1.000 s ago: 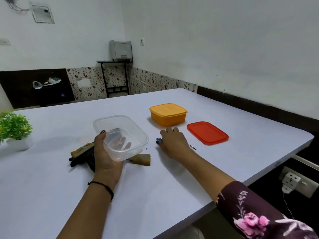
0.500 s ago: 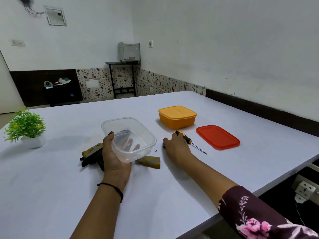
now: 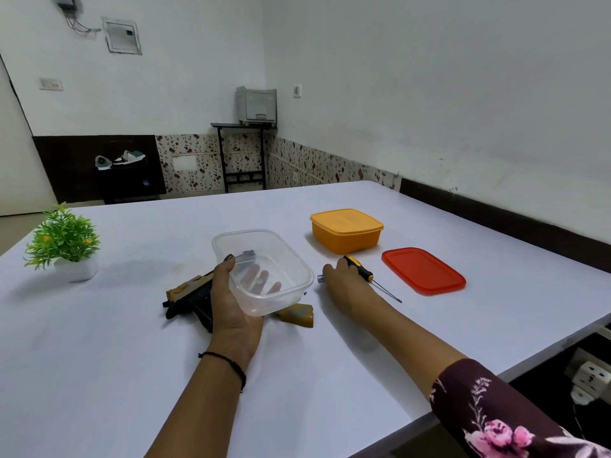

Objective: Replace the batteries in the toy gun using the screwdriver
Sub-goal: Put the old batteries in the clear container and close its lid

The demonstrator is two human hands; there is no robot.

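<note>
2 hands at work, and the right one lies by the screwdriver.
The right hand (image 3: 344,285) rests on the table (image 3: 99,358), fingers curled loosely, touching the screwdriver (image 3: 363,274) handle without clasping it; its long axis runs handle-far to tip-near-right. The left hand (image 3: 231,305) grips a clear tub (image 3: 264,269) above the toy gun (image 3: 188,295), which lies well left of the tool.

Left hand (image 3: 231,302) under clear container (image 3: 263,271)
</note>
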